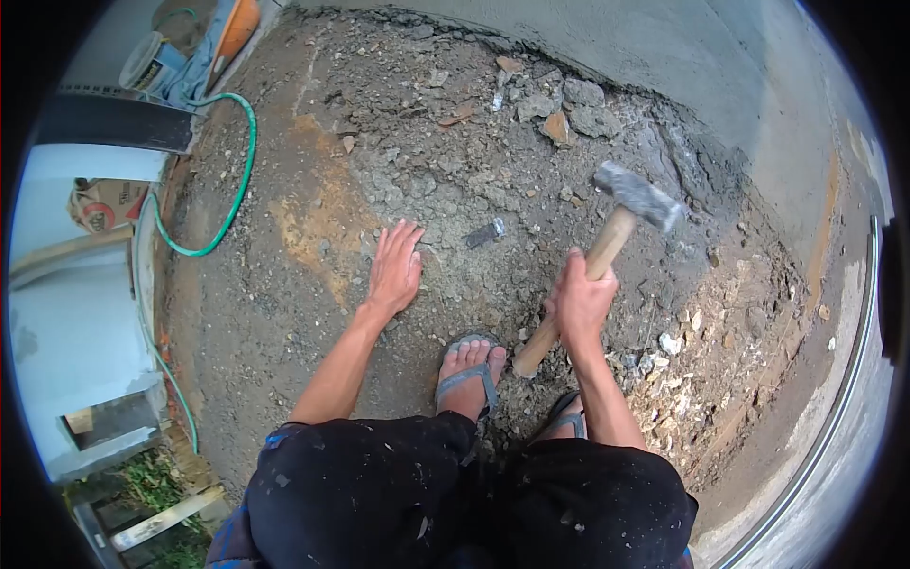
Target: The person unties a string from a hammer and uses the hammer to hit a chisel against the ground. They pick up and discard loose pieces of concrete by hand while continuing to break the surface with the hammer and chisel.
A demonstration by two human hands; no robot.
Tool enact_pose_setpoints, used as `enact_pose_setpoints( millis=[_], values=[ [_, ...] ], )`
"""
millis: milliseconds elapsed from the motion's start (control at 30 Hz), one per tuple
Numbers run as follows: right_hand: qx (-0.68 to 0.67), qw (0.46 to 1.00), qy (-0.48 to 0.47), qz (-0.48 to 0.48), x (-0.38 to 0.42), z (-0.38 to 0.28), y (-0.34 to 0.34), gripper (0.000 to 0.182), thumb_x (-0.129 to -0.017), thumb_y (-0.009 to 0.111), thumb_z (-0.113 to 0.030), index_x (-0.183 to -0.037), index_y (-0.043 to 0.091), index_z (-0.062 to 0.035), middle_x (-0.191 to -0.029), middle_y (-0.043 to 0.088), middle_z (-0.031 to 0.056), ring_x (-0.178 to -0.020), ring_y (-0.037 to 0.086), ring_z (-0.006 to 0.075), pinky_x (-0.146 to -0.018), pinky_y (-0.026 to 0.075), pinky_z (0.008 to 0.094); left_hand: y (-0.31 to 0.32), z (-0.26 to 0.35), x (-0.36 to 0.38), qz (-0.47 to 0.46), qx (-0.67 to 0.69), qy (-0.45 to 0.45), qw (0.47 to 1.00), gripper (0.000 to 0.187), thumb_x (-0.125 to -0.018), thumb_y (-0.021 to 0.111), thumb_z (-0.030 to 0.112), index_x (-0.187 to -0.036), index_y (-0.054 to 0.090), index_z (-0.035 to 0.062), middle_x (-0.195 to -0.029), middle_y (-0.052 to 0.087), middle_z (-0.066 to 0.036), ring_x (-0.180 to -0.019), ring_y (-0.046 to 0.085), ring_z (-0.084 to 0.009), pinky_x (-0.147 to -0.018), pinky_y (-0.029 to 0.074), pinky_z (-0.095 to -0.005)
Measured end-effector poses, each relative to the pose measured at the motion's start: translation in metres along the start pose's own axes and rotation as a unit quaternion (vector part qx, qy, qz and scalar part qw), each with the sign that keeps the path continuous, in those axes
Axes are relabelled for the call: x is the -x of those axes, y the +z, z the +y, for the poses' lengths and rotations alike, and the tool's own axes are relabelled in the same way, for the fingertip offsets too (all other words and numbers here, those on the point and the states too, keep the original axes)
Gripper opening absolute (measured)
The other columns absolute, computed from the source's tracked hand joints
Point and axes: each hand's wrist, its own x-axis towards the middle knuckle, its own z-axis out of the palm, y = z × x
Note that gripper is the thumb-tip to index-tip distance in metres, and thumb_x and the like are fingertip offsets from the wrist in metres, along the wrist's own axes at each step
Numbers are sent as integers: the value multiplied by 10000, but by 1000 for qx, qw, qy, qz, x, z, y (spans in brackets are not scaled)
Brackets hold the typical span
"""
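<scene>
My right hand (580,299) is wrapped round the wooden handle of a sledgehammer (613,239). Its grey metal head is raised at the upper right of the hand, slightly blurred. Fingers stretched out, my left hand (395,266) lies on the broken ground (445,204) and holds nothing. Between the two hands, a short dark piece with a pale, shiny end (484,233) sticks out of the rubble; what it is does not show clearly. My sandalled foot (469,375) stands just below it, the other partly hidden behind my right forearm.
Loose stone chunks (592,114) lie at the edge of a smooth grey concrete surface (645,47). A green hose (248,161) curves along the left side, near a white bucket (152,66) and an orange item (237,30). Pale gravel (678,379) is scattered at the right.
</scene>
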Motion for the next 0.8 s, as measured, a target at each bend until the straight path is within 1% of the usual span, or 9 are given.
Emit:
enact_pose_setpoints(
  millis=[67, 133, 300, 400, 467, 533, 567, 633, 800],
  values=[
    [206, 943, 173, -198, 16, 31, 1, 162, -966, 594, -155, -918, 505, -29, -590, 467, -8, -426, 456, 101, -376, 372, 266, 3, 2, 1, 28, -4, 9, 1000, 430, -930, 469, 102, -1353, 484, 22, -1423, 484, -186, -1406, 360, -367, -1203, 195, -520],
    [135, 939, 212, -236, -1, 6, -23, 153, -966, 600, -159, -962, 514, -32, -619, 485, 1, -439, 454, 97, -382, 372, 268, 5, -1, -16, 49, -13, 20, 999, 436, -926, 466, 101, -1354, 485, 22, -1419, 486, -183, -1406, 360, -366, -1203, 197, -518],
    [-15, 997, 23, -66, -3, -97, -51, 248, -983, 599, -212, -860, 408, -113, -582, 384, -59, -418, 334, 30, -346, 303, 229, 8, 1, 5, 39, 4, 2, 999, 449, -917, 455, 105, -1358, 484, 25, -1409, 490, -177, -1404, 361, -364, -1204, 195, -515],
    [-154, 984, -90, 8, -19, -95, -41, 253, -992, 585, -223, -837, 425, -104, -584, 398, -47, -417, 347, 40, -353, 330, 235, 7, -3, 5, 47, 9, 10, 999, 447, -920, 453, 113, -1357, 485, 26, -1408, 491, -175, -1403, 363, -363, -1204, 192, -513],
    [-77, 996, -29, 38, 3, -34, -10, 223, -990, 577, -203, -857, 448, -79, -586, 424, -25, -424, 385, 66, -359, 342, 246, 7, 0, 4, 42, 1, 9, 999, 457, -923, 452, 121, -1367, 475, 19, -1408, 491, -177, -1402, 362, -367, -1201, 197, -515],
    [260, 948, -42, -180, 7, 95, -5, 180, -983, 573, -170, -893, 466, -57, -602, 454, -2, -442, 429, 89, -363, 354, 262, 7, 4, 2, 53, 17, 10, 998, 471, -919, 457, 119, -1379, 463, 13, -1411, 487, -182, -1402, 361, -368, -1200, 199, -514],
    [257, 950, -39, -171, 14, 81, -12, 180, -983, 573, -170, -893, 466, -57, -602, 454, -2, -442, 429, 89, -363, 354, 262, 6, 5, 2, 61, 28, 7, 998, 487, -916, 463, 118, -1390, 451, 7, -1415, 482, -186, -1402, 360, -370, -1199, 202, -512],
    [7, 933, 304, -192, 9, 17, -14, 152, -972, 579, -142, -931, 463, -53, -620, 464, 5, -458, 443, 92, -365, 360, 271, 9, -1, -16, 85, 21, 22, 996, 502, -913, 470, 118, -1400, 439, 2, -1419, 476, -193, -1403, 359, -371, -1200, 200, -511],
    [-30, 994, 69, -82, -2, -75, -40, 228, -973, 598, -195, -873, 415, -103, -595, 397, -39, -427, 358, 43, -345, 308, 232, 7, 4, 8, 54, 25, 1, 998, 530, -905, 483, 116, -1416, 415, -9, -1433, 455, -207, -1409, 351, -371, -1205, 193, -504]
  ],
)
